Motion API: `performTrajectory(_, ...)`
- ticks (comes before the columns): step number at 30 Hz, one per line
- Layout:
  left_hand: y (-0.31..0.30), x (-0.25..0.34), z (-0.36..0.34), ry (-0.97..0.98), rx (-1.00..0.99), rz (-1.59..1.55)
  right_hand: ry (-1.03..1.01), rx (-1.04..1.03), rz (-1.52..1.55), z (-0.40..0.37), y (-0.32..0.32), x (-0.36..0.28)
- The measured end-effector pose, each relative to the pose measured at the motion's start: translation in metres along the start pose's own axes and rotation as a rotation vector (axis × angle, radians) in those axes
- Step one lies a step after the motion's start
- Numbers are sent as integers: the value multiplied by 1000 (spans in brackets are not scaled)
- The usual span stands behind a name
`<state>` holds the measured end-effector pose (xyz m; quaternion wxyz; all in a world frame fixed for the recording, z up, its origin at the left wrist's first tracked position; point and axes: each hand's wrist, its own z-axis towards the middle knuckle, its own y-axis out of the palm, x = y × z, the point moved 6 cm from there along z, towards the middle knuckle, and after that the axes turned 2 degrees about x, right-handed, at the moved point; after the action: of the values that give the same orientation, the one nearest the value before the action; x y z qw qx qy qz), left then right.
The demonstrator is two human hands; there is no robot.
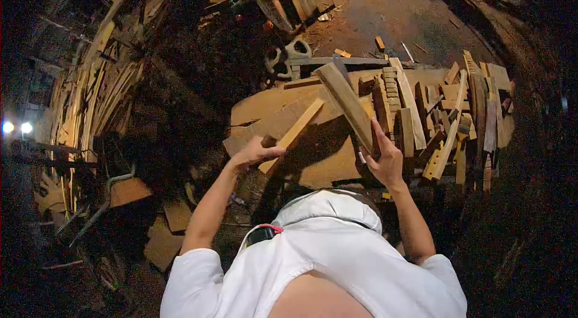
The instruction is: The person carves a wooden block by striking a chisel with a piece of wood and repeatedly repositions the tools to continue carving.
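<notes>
My left hand (260,152) is closed round the near end of a narrow, pale wooden strip (300,128), which slants away to the right over the worktable (259,104). On the other side, my right hand (385,161) grips the near end of a thicker, darker wooden board (344,101) along its right edge. The board tilts up and away to the left, its far end beyond the strip's tip. A small white object (362,157) shows at my right thumb. The two pieces of wood are apart at my hands.
Wooden offcuts (445,104) and long slats (408,98) crowd the table's right side. A spoked metal handwheel (297,49) stands behind it. Stacked strips (99,104) lean at far left. A bent metal bar (108,197) is at lower left. Scraps (380,43) lie beyond the table.
</notes>
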<state>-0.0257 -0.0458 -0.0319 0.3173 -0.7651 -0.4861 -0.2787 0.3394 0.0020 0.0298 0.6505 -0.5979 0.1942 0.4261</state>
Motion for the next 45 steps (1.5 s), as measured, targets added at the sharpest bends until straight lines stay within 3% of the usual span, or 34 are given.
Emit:
performTrajectory(1,-6,19,-3,65,21,314,3,7,-9,0,1,1)
performTrajectory(2,-12,27,3,229,173,569,1,18,-18,3,1,1)
performTrajectory(3,-14,17,15,229,175,570,0,19,-17,4,1,0)
performTrajectory(5,-14,32,20,440,495,1042,143,-65,50,0,4,5)
performTrajectory(8,-22,16,26,439,539,1133,2,43,-26,-3,-3,-2)
performTrajectory(10,-28,6,30,455,537,1130,22,70,-24,-7,-7,1)
performTrajectory(13,-32,7,26,512,558,1038,68,86,-27,-15,-11,3)
performTrajectory(15,-41,41,4,462,671,922,98,98,-42,-20,-13,11)
performTrajectory(17,-65,68,-5,606,792,729,83,129,-11,-21,-16,6)
performTrajectory(19,-86,98,-11,658,721,3,138,132,34,-20,-16,10)
performTrajectory(20,-99,84,-3,320,630,-326,119,157,23,-18,-17,6)
performTrajectory(23,-94,138,-14,576,525,-832,113,177,71,-14,-9,9)
performTrajectory(27,-85,141,17,615,564,-910,122,168,34,-12,-4,6)
performTrajectory(29,-83,145,14,667,794,-623,135,158,44,-14,-5,1)
performTrajectory(30,-82,143,14,664,788,-623,138,143,59,-15,-5,0)
performTrajectory(33,-86,141,-5,766,1077,-433,73,169,28,-21,-3,1)
performTrajectory(35,-103,113,16,669,1101,-506,91,163,-5,-24,1,2)
performTrajectory(37,-98,98,15,519,1116,-956,103,152,-38,-24,5,3)
performTrajectory(42,-89,100,1,552,1158,-931,57,133,-82,-18,12,-4)
performTrajectory(45,-95,73,10,482,1291,-1031,58,87,-122,-10,15,-12)
